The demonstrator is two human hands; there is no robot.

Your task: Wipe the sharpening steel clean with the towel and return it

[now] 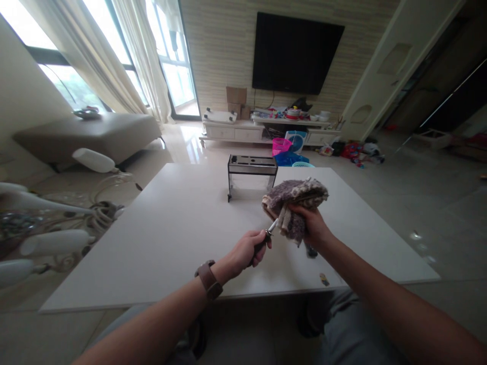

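Observation:
My left hand [251, 249], with a brown-strapped watch on its wrist, is closed around the dark handle of what looks like a sharpening steel [273, 226]. Its slim metal shaft runs up into a folded, fuzzy grey-brown cloth [300, 193]. That cloth is gripped in my right hand [310, 223] and wraps the shaft, hiding most of it; a small pale tip shows at the cloth's top. Beyond the hands stands a knife block [253, 165] with a slotted black and silver top and clear sides. Below my right hand, a dark object [311, 250] lies on the table, partly hidden.
The white table [171, 228] spans the space before me. A small cartoon sticker [323, 279] is near its front edge. To the left sits a lamp with white shades [57, 242]. Behind the table are a pink basket [281, 146] and a low cabinet [232, 133].

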